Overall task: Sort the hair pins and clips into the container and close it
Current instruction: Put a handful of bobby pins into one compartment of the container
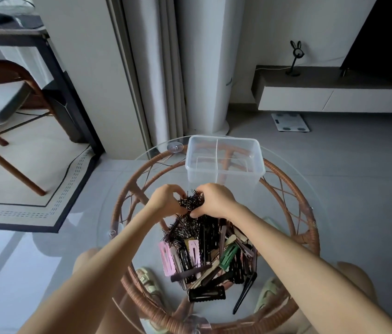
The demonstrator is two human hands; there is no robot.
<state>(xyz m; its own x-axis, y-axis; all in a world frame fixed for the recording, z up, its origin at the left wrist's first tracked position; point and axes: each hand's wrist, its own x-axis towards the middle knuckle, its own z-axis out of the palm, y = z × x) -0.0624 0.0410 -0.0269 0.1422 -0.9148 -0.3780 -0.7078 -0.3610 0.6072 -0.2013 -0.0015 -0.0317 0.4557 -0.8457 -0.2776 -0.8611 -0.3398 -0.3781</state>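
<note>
Hands meet over the glass table point(315, 201): left hand point(166, 201) and right hand point(216, 201) both grip 1 bundle of dark hair pins point(191, 201), just before the clear container point(225, 162), beyond the clip pile point(209, 256).

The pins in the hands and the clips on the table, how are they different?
The pins are thin, dark and bunched, gripped by the left hand and right hand; the clips are wider, many-coloured and lie loose on the glass table. Both are outside the empty container.
</note>
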